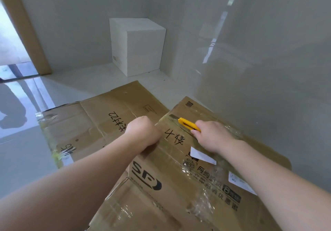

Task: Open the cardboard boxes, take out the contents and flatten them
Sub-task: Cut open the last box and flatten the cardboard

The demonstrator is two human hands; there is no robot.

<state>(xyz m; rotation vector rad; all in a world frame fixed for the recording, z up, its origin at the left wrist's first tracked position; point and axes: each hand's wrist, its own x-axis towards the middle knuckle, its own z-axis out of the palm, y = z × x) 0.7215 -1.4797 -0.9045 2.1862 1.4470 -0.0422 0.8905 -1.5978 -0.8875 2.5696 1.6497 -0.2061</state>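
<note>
The right hand (214, 135) grips the yellow cutter (189, 124), tip on the box (179, 168) tape seam running away from the person; the left hand (143, 132) clamps the box's left edge.

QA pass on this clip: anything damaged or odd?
Mild wear only: the taped box has crinkled, peeling tape, and the flattened cardboard behind it is creased. Right hand holds the yellow cutter.

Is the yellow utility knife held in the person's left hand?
No, the right hand grips the yellow utility knife over the taped brown cardboard box.
</note>
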